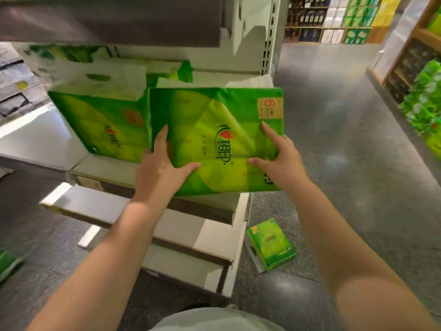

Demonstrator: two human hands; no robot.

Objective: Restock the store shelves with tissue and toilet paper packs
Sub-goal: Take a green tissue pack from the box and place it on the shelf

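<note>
Both forearms reach forward and up, bare to the elbow. Left hand — fingers straight, thumb spread to the right, palm flat on a surface. Right hand — index finger extended upward, thumb out to the left, other fingers not clearly visible.

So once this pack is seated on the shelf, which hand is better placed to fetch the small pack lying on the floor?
Right hand: the small pack lies on the floor to the right, below that arm.
</note>
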